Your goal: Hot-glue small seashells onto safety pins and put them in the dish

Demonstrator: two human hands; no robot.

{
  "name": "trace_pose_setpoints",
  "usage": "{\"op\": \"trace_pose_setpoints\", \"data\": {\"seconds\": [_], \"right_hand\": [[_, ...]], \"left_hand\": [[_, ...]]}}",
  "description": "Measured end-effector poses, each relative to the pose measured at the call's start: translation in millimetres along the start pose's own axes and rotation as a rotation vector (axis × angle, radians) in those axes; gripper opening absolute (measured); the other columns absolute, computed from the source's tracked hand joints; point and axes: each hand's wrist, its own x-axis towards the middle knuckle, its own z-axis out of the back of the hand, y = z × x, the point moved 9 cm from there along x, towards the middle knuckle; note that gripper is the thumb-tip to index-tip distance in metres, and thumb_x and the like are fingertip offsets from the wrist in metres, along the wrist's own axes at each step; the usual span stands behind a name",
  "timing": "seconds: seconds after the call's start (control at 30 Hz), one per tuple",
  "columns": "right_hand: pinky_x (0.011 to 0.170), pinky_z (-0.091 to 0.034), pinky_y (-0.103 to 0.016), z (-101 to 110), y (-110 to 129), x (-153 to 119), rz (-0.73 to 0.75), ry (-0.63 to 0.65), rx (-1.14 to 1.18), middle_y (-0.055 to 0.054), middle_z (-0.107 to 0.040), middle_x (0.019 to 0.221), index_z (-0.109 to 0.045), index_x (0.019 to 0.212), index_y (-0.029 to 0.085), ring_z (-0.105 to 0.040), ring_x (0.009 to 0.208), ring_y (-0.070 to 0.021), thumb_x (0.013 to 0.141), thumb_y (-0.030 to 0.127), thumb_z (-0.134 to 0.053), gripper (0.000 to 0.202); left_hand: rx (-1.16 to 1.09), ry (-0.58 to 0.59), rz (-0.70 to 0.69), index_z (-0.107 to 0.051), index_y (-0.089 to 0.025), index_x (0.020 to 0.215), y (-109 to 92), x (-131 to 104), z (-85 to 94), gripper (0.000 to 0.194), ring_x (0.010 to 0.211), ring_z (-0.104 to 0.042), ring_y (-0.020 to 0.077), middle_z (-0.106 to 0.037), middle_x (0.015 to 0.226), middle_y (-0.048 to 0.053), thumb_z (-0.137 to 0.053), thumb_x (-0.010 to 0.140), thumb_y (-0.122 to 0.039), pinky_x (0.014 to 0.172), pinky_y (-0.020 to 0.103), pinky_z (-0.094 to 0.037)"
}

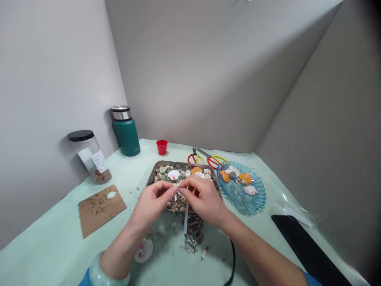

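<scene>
My left hand (154,200) and my right hand (205,198) meet fingertip to fingertip over a metal tray (152,174) of seashells. Each hand is closed in a pinch. Whatever sits between the fingertips is too small to name. In the tray lie a white scallop shell (174,174) and an orange shell (197,170). A pale strip (186,222) slants down below my right hand, with something yellow at its upper end. Under it, a pile of small metal pieces (195,230) lies at the tray's front edge.
A blue glass dish (244,198) with shells stands right of the tray. Behind are pliers (195,156), scissors (212,158) and a red cup (162,147). At left are a green bottle (127,135), a jar (97,163) and cardboard (101,212). A black slab (309,250) lies right.
</scene>
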Motion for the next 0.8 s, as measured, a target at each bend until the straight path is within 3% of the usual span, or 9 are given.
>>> {"op": "trace_pose_setpoints", "data": {"seconds": [0.4,0.53,0.67,0.8], "right_hand": [[0.063,-0.037,-0.022,0,0,1,-0.012,-0.001,0.033,0.001,-0.057,0.072,-0.062,0.079,0.018,-0.051,0.067,-0.0103,0.081,0.013,-0.054,0.009],[0.058,-0.037,-0.022,1,-19,2,-0.131,0.003,0.135,0.002,-0.058,0.071,-0.063,0.078,0.019,-0.05,0.063,-0.0099,0.082,0.019,-0.054,0.009],[0.052,-0.037,-0.021,-4,-42,1,-0.293,0.025,0.323,0.003,-0.055,0.066,-0.061,0.077,0.018,-0.047,0.055,-0.0085,0.081,0.023,-0.055,0.008],[0.049,-0.037,-0.019,-10,-47,1,-0.347,0.054,0.442,0.003,-0.053,0.063,-0.06,0.075,0.017,-0.047,0.052,-0.0075,0.079,0.024,-0.057,0.009]], "left_hand": [[-0.015,-0.007,-0.004,-0.06,-0.015,0.075,0,-1,-0.3,0.026,0.051,-0.037,0.0075,-0.052,0.061,-0.003,-0.063,0.073,-0.041,0.046,0.019,-0.029],[-0.024,-0.018,-0.01,-0.059,-0.016,0.076,-1,-1,0.9,0.029,0.047,-0.034,0.0079,-0.041,0.049,-0.007,-0.055,0.079,-0.046,0.045,0.02,-0.028],[-0.033,-0.018,-0.043,-0.059,-0.017,0.078,-6,-1,0.3,0.029,0.048,-0.035,0.0082,-0.042,0.05,-0.006,-0.053,0.081,-0.045,0.046,0.02,-0.029],[-0.051,-0.001,-0.045,-0.06,-0.016,0.084,-5,0,-1.2,0.028,0.049,-0.035,0.0075,-0.045,0.055,-0.006,-0.06,0.076,-0.042,0.045,0.019,-0.028]]}}
